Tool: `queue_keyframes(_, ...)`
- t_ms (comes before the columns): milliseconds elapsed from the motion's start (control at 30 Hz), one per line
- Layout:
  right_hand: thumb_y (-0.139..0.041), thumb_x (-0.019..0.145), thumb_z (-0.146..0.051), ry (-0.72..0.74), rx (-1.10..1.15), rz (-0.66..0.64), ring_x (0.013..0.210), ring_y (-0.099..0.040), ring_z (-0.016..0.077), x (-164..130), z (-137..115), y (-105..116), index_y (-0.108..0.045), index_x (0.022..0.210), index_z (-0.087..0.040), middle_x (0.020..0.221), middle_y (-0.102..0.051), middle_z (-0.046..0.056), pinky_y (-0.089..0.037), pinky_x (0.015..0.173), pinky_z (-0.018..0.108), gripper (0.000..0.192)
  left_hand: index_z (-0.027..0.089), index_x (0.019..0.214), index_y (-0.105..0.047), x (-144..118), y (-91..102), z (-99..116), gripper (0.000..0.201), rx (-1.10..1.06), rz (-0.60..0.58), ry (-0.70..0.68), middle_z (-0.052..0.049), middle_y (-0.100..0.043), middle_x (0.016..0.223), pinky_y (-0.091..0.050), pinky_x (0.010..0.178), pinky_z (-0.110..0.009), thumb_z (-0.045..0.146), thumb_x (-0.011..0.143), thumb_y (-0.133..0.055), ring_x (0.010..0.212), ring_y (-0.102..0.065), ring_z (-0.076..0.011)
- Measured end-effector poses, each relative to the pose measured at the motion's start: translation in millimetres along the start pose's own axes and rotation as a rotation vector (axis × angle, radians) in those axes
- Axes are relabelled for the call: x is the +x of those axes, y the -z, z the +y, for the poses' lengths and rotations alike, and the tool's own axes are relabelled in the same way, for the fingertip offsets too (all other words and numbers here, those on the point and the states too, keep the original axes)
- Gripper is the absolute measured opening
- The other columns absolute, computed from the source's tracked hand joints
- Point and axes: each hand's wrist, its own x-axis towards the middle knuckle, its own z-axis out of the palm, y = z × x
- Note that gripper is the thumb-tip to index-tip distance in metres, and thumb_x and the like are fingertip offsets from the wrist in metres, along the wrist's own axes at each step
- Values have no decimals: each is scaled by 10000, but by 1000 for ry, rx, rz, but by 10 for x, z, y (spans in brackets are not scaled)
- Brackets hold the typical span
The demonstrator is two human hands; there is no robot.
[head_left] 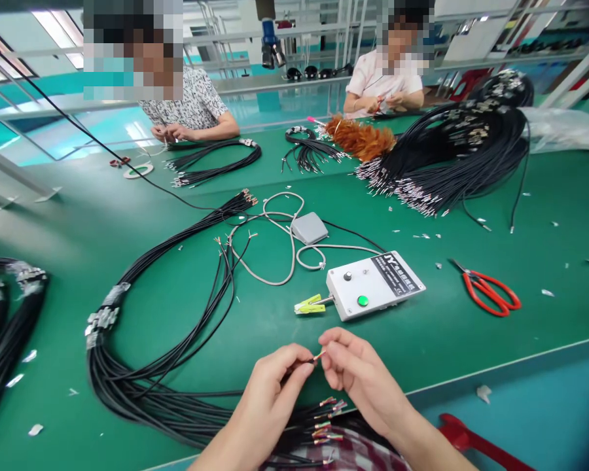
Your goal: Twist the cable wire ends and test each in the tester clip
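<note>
My left hand [279,379] is closed on a black cable close to its stripped end. Thin bare wires [319,355] poke out there, and my right hand [356,369] pinches their tips between thumb and fingers. The cable seems to belong to a long bundle of black cables [127,409] that loops round on my left and is gathered by a clear wrap with white labels [103,317]. More stripped cable ends [328,432] with coloured wires lie below my hands, over a checked cloth. Just ahead stands a grey-white control box [373,284] with a yellow-green clip [310,305] on its shaft.
Red-handled scissors [493,294] lie to the right. A grey pedal [310,229] with a looped cord sits beyond the box. Big cable bundles [451,144] and an orange-brown duster [360,137] are at the back right. Two people work across the green table [255,333].
</note>
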Motion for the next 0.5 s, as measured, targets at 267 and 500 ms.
queue_keyframes(267,-859,674,-292,-194,223,-47,474,-466,23,-25,116,-69,-643,822,-145,619,-570,-46,-328,468,138,301,171,801,-620,-38,-37,-57,275,-226,63,114,27,-471,632,-341,538,-222,410,910,-539,579,-405,-124)
queue_keyframes(500,-796,748,-384,-82,175,-57,511,-493,41,31,12,-60,-654,833,-142,650,-593,-23,-346,500,162,293,159,826,-625,-39,-14,1,298,-242,31,115,28,-462,621,-327,542,-229,422,916,-516,572,-396,-123)
